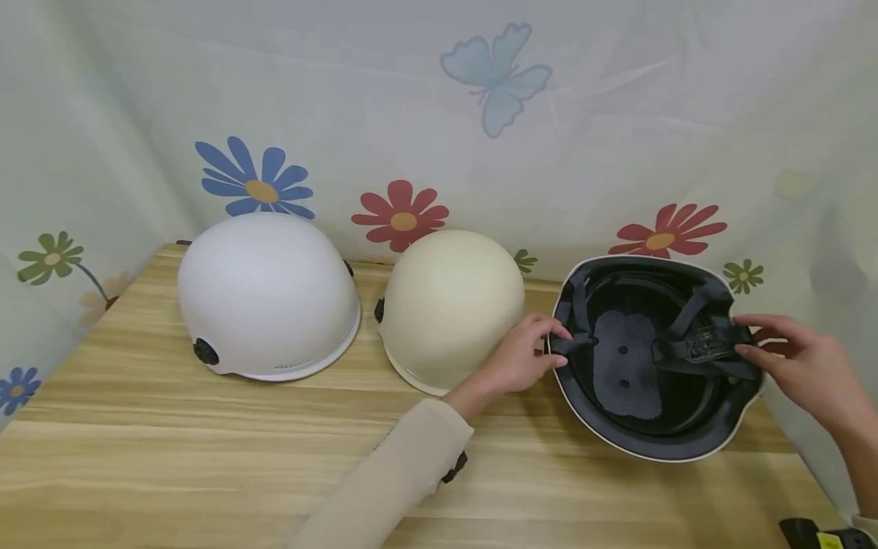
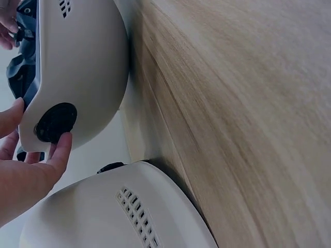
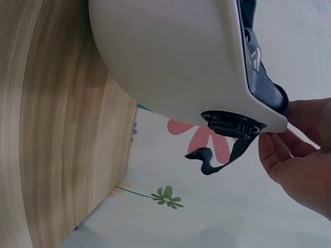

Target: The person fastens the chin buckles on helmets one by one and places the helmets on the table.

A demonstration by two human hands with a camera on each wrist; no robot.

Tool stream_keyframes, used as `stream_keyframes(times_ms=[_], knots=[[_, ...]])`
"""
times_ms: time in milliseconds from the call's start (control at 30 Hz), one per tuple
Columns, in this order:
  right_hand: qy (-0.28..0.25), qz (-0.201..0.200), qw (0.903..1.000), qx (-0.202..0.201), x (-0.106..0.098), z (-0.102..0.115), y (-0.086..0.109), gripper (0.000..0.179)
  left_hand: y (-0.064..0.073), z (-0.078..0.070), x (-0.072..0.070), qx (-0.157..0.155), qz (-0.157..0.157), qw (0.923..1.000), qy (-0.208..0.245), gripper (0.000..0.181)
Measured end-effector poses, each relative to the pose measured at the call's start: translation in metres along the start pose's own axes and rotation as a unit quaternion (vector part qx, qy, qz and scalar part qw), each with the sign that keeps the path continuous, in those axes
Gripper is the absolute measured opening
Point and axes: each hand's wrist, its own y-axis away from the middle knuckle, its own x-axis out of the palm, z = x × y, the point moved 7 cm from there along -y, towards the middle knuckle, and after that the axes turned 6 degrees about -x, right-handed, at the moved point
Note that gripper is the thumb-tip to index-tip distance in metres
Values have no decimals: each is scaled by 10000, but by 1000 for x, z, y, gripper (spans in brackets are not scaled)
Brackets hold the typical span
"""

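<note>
1. And here you are, holding the upturned helmet (image 1: 634,358) over the right side of the table (image 1: 171,450), its dark lining facing up at you; whether the shell is bearing on the wood, you're not letting us tell
2. Your left hand (image 1: 517,354) is grasping the near-left edge, thumb going over the rim, a fingertip touching just beside the round black knob (image 2: 57,122); you're wanting pressure on the firm shell there, not on a part that may be turning
3. Across the opening, your right hand (image 1: 805,370) is pinching the opposite edge, thumb and fingers closing on it from either side, and that two-sided hold is probably giving you the best balance
4. Inside, the left strap (image 1: 579,305) is lying along the lining while the right strap and buckle (image 1: 706,345) are reaching in over the mesh pad (image 1: 610,400); you're doing well if you're leaving both untwisted
5. Watch that loose strap end (image 3: 209,160), though: it's trailing outside the shell by the side fitting (image 3: 232,124), and you're risking trapping it underneath
6. Your left forearm is passing close to the cream helmet (image 1: 453,305), with the white helmet (image 1: 267,297) sitting further left, so you're needing a careful elbow
</note>
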Motion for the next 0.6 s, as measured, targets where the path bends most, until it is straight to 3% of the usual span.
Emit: stream_keyframes(times_ms=[233,433,600], knots=[[243,-132,9989,-374,0,6,0,28,0,-4,0,140,71,9999,-53,23],[384,-207,9980,-463,0,4,4,25,1,-6,1,193,111,9997,-133,23],[306,-395,9966,-655,-3,7,7,22,1,-5,2,182,95,9996,-167,23]])
